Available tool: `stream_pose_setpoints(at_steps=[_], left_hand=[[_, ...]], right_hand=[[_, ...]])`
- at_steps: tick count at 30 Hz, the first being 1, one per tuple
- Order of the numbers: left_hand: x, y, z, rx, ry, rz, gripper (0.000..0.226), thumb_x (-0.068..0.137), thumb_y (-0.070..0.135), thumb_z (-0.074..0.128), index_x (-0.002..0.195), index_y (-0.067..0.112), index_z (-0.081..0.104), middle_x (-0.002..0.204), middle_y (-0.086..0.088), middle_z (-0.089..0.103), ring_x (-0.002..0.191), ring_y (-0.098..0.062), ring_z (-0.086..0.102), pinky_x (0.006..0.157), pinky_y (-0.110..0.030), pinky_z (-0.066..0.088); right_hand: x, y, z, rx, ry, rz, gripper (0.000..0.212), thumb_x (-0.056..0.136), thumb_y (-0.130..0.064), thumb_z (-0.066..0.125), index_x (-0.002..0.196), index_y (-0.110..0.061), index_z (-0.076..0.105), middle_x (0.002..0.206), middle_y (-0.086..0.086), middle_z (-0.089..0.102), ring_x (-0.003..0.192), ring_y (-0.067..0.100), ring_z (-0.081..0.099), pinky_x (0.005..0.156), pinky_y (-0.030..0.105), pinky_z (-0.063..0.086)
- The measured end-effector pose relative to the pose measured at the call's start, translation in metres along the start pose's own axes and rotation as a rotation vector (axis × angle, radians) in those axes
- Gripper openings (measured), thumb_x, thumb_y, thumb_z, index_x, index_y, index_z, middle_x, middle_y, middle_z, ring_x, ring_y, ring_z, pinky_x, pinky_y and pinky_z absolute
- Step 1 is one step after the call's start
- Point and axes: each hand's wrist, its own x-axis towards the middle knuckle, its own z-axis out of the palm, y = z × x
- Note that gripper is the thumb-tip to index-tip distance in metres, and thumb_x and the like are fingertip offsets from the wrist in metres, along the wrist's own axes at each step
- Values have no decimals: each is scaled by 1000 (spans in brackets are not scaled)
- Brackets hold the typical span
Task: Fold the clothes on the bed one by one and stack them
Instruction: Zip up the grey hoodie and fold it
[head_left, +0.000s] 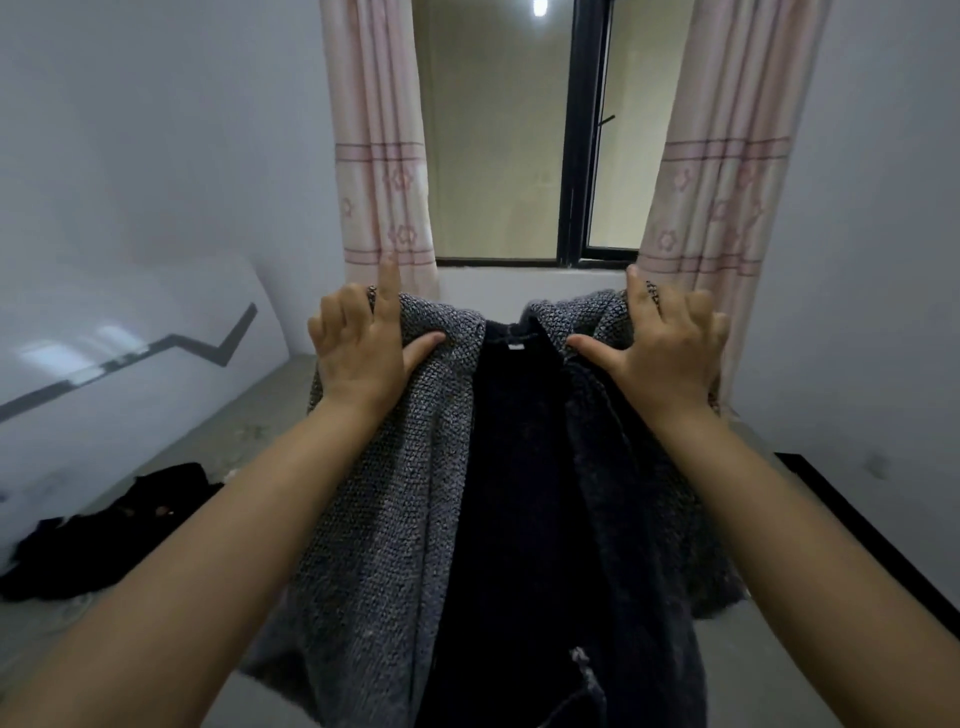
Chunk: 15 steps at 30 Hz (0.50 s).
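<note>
Head view. A person is holding up a grey knitted cardigan (395, 467) by its shoulders, in the air above the bed (249, 431), with the window (519, 130) and pink curtains (379, 156) behind it.

The left hand (358, 348) is pinching the garment's left shoulder, thumb pressed on the near face, index finger pointing straight up and the other fingers curled over the top edge. The right hand (660, 348) is gripping the opposite shoulder in the same manner, thumb in front and fingers bent over the knit. Each hand is closed on fabric; neither is free.

The cardigan is hanging open towards the viewer, its dark lining (519, 493) and neck label showing between the two front panels. Its long axis is running vertically, from the collar between the hands down past the bottom of the frame; the hem is not visible. The shoulder line is lying level between the two hands, which are equally near their corners.

A dark, unfolded heap of clothing (104, 530) is lying on the bed at lower left, beside the white headboard (130, 374) and well apart from the held garment. No folded stack is visible.

Judged step: spreading the cardigan before laying it flat on the bed, which lies below and ahead of the hands; the fold itself is not yet begun.
</note>
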Motion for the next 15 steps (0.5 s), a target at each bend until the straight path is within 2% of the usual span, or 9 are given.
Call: stream_pose_setpoints(at_steps=[2, 5, 7, 9, 11, 13, 15], left_hand=[[-4, -7, 12, -1, -14, -25, 90, 80, 51, 58, 146, 9, 14, 120, -27, 39, 109, -38, 37, 90, -46, 27], [-7, -26, 52, 43, -9, -20, 90, 74, 47, 66, 141, 3, 28, 104, -30, 47, 94, -41, 47, 79, -48, 36], [-6, -42, 86, 99, 25, 35, 90, 64, 47, 72, 131, -4, 42, 84, -29, 51, 73, -40, 51, 64, -45, 42], [-2, -60, 128, 102, 11, 61, 90, 58, 45, 78, 125, -7, 48, 75, -27, 50, 63, -37, 50, 58, -42, 43], [6, -80, 177, 115, -16, 73, 92, 53, 42, 82, 122, -9, 50, 72, -25, 49, 59, -35, 49, 56, -39, 42], [21, -96, 232, 159, -63, 72, 92, 53, 43, 82, 122, -9, 50, 72, -24, 49, 59, -33, 49, 56, -36, 41], [44, -105, 286, 199, -205, 54, 91, 67, 47, 72, 135, -4, 37, 88, -26, 50, 75, -35, 50, 65, -38, 40]], right_hand=[[-9, -6, 14, -4, -66, -7, 81, 65, -69, 39, 105, -5, 66, 75, 10, 62, 77, 23, 35, 57, 31, 44], [-27, -13, 52, -17, -128, -30, 80, 66, -69, 38, 106, -6, 66, 76, 9, 63, 71, 26, 53, 59, 35, 47], [-42, -18, 86, -20, -141, -30, 80, 66, -69, 38, 106, -6, 66, 77, 8, 63, 76, 24, 44, 59, 35, 47], [-60, -25, 130, 15, -164, -33, 79, 67, -69, 40, 107, -5, 65, 76, 9, 62, 77, 22, 34, 58, 30, 43], [-75, -30, 179, 19, -224, -33, 79, 67, -69, 40, 107, -5, 65, 73, 9, 61, 75, 21, 33, 56, 26, 37], [-87, -34, 238, 1, -320, -50, 80, 67, -70, 37, 106, -6, 65, 69, 7, 59, 71, 22, 40, 55, 24, 27], [-95, -41, 305, -9, -444, -48, 79, 67, -69, 36, 105, -6, 66, 68, 6, 58, 63, 22, 51, 56, 24, 24]])
